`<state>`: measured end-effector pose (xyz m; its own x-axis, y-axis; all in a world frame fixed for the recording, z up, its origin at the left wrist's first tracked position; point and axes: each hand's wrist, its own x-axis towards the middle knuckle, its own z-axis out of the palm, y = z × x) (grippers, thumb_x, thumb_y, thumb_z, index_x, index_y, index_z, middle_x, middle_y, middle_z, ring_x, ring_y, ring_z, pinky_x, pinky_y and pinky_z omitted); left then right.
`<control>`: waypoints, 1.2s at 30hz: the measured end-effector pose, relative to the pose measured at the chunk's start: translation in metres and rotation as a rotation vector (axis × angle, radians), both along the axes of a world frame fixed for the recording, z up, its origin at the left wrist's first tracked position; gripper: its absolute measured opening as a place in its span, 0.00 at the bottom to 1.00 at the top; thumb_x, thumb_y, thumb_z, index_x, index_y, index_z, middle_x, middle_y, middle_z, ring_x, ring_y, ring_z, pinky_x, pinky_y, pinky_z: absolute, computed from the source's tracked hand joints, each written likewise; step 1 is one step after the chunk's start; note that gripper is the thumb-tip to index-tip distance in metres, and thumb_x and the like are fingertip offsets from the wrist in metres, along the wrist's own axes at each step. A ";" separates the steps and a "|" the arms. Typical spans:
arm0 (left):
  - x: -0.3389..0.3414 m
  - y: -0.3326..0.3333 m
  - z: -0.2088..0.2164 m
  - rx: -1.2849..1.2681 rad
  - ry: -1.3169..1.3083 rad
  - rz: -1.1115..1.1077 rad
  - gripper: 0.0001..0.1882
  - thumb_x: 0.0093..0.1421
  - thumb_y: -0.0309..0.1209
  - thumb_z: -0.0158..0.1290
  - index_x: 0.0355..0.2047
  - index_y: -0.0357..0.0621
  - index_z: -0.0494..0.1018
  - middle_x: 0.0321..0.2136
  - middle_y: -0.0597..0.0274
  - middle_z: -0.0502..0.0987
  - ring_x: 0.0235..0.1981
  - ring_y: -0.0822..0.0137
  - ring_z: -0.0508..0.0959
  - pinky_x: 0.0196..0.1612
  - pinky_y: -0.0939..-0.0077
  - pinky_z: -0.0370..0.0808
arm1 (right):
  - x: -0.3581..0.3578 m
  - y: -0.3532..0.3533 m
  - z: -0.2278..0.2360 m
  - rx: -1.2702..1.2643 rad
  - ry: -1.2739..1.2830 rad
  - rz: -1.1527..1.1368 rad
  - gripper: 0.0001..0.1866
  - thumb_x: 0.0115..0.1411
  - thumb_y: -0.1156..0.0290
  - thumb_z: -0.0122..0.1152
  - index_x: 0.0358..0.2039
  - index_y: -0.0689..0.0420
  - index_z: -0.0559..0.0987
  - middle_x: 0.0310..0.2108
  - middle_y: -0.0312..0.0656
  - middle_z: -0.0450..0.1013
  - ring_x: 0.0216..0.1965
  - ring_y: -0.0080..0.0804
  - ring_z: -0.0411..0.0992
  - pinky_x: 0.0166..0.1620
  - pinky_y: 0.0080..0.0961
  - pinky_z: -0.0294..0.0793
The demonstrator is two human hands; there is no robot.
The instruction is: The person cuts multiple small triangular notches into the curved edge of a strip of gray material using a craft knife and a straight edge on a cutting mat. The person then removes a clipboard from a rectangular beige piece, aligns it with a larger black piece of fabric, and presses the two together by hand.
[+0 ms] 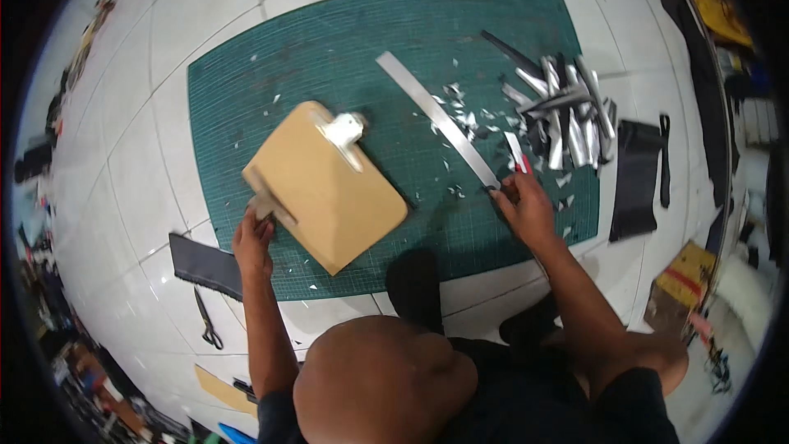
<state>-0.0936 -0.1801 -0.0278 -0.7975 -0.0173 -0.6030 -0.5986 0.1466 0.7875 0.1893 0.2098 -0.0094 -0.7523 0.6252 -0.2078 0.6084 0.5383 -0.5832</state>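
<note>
A brown clipboard [329,189] with a metal clip [343,130] lies tilted on a green cutting mat [345,41]. My left hand [253,238] grips its lower left edge, where a narrow grey strip [271,205] lies. A long metal ruler [436,115] runs diagonally across the mat. My right hand [524,207] rests at the ruler's near end, fingers curled on it, next to a red-handled cutter [518,156].
A pile of silver and black strips [567,111] sits at the mat's right end, with small scraps around. Black fabric [637,177] lies right of the mat, dark cloth [201,259] and scissors [207,321] to the lower left. The floor is white tile.
</note>
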 end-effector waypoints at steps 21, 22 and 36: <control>0.068 0.129 0.024 -0.701 0.931 -1.227 0.41 0.51 0.39 0.66 0.63 0.49 0.61 0.62 0.41 0.59 0.64 0.40 0.58 0.63 0.42 0.56 | 0.031 -0.019 -0.009 0.125 -0.086 0.004 0.13 0.57 0.68 0.66 0.35 0.59 0.70 0.36 0.48 0.71 0.39 0.47 0.73 0.38 0.40 0.72; 0.068 0.132 0.020 -0.741 0.923 -1.320 0.44 0.49 0.43 0.67 0.64 0.51 0.60 0.64 0.40 0.56 0.66 0.38 0.54 0.65 0.38 0.51 | 0.030 -0.020 -0.010 0.127 -0.077 0.006 0.13 0.57 0.68 0.66 0.35 0.59 0.70 0.36 0.48 0.71 0.39 0.47 0.73 0.38 0.40 0.72; 0.071 0.138 0.008 -0.716 0.911 -1.316 0.46 0.46 0.47 0.67 0.63 0.50 0.60 0.65 0.38 0.53 0.66 0.34 0.52 0.64 0.36 0.49 | -0.002 -0.120 -0.014 -0.413 0.220 -0.141 0.19 0.58 0.70 0.63 0.49 0.60 0.73 0.44 0.49 0.69 0.38 0.43 0.73 0.41 0.36 0.74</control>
<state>-0.0228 -0.0417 -0.0198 -0.5474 0.8218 -0.1581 0.7495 0.5654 0.3443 0.1877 0.0898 -0.0231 -0.7201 0.6229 -0.3058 0.4974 0.1561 -0.8534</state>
